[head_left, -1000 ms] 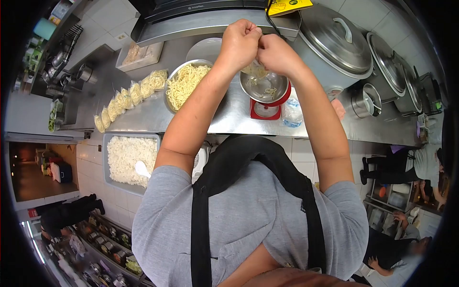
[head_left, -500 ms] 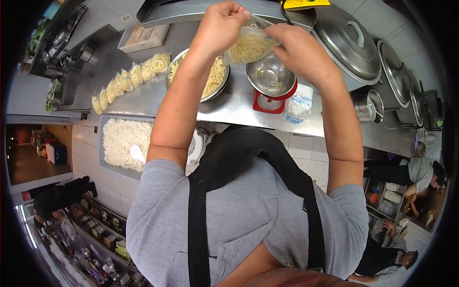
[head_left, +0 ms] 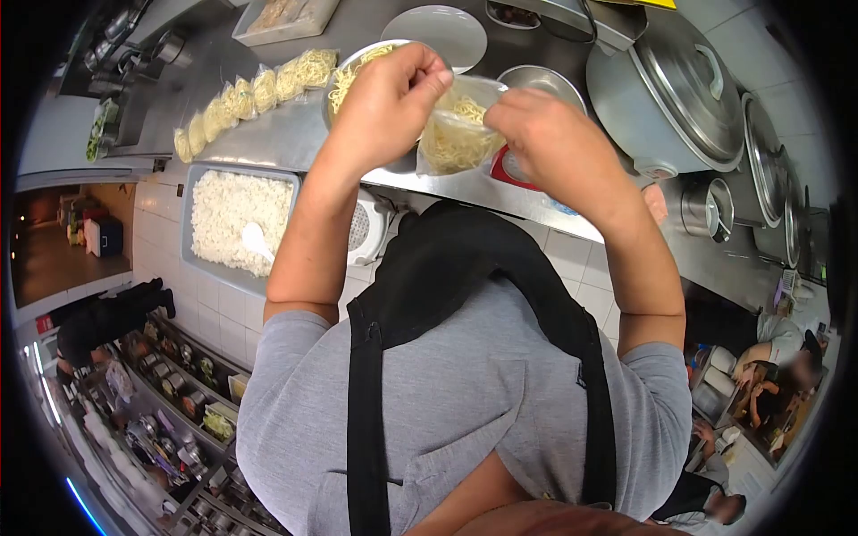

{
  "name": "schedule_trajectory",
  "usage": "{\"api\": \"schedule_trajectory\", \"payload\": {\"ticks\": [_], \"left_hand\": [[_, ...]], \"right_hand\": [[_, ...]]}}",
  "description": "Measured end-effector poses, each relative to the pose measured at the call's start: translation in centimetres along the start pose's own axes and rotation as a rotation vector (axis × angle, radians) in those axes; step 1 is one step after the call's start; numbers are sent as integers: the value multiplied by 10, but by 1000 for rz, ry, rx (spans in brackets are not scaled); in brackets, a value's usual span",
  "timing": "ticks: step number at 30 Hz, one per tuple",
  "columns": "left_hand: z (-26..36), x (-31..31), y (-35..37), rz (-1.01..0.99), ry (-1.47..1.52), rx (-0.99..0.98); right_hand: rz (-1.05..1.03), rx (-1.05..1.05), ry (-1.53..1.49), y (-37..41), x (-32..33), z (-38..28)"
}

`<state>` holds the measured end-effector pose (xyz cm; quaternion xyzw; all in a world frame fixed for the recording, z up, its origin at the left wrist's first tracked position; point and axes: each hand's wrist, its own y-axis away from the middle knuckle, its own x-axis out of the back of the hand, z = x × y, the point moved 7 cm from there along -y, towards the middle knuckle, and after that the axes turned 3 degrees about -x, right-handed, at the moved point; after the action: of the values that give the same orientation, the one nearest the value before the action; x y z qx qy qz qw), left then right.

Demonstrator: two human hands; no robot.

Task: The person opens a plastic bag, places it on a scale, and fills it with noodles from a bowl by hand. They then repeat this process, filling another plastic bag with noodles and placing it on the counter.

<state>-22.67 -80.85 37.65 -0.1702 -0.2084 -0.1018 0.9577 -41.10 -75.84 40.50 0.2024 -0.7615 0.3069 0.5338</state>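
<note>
Between my hands hangs a clear plastic bag [head_left: 451, 147] with yellow noodles in it, its mouth spread wide. My left hand [head_left: 402, 94] pinches one side of the rim, thumb against fingers. On the other side, my right hand [head_left: 541, 129] grips the rim with bent fingers. Behind my left hand is a large bowl of loose noodles [head_left: 344, 87], partly hidden by that hand. A metal bowl [head_left: 545, 80] sits beyond my right hand, above a red scale [head_left: 512, 171] that the hand and bag partly cover.
A row of filled noodle bags [head_left: 241, 98] lies on the steel counter at left. Below it stands a tray of rice [head_left: 187, 223] with a white paddle [head_left: 256, 238]. Large lidded pots [head_left: 666, 107] are at right, a round plate [head_left: 438, 31] at the back. Other people work at both sides.
My hands and the bag have come down and closer to my body. The bag now hangs more upright, with its mouth wider. The camera view has shifted.
</note>
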Motion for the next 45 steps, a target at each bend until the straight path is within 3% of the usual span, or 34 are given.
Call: {"api": "schedule_trajectory", "payload": {"ticks": [5,7,9,11,16,20,22,23,25,26,28,29,31,36,38,39,41,42,43,45], "left_hand": [[-40,-18,40,43,17,92],[-66,-34,53,56,-97,123],[-114,-70,74,-23,-421,-28],[-140,-89,92,-29,-445,47],[-127,-80,93,4,-417,134],[-124,-82,94,-130,-416,102],[-119,-85,95,-183,-401,94],[-115,-83,95,-169,-439,99],[-103,-82,90,-165,-472,87],[-98,-80,85,-161,-502,98],[-94,-75,75,-94,-518,11],[-98,-73,68,-95,-523,-3],[-114,-75,49,-165,-260,48],[-112,-114,6,-92,60,152],[-117,-144,0,-137,360,442],[-121,-153,-6,-131,366,437],[-136,-169,-10,-85,583,531],[-136,-168,-11,-60,626,546],[-136,-167,-12,-63,626,545],[-131,-166,-17,-116,533,433]], "right_hand": [[2,-10,-35,14,-47,-19],[-31,1,-49,18,-93,-18],[-133,21,-20,28,-169,-1],[-235,41,6,38,-212,7],[-3,58,-288,56,-175,12],[132,27,-232,65,-114,8],[321,-66,-186,67,-76,20],[326,-79,-173,64,-65,27],[294,-350,-261,52,-57,68],[308,-360,-251,48,-56,81],[-34,-577,-210,36,-82,121],[-20,-580,-207,29,-87,134],[20,-601,-130,19,-102,157],[-15,-673,-129,4,-139,185],[-43,-614,-229,2,-155,183],[-44,-610,-221,2,-150,182],[-405,-396,-195,8,-155,166],[-469,-366,-197,14,-146,168],[-467,-369,-197,15,-140,171],[-225,-443,-278,13,-113,177]]}}
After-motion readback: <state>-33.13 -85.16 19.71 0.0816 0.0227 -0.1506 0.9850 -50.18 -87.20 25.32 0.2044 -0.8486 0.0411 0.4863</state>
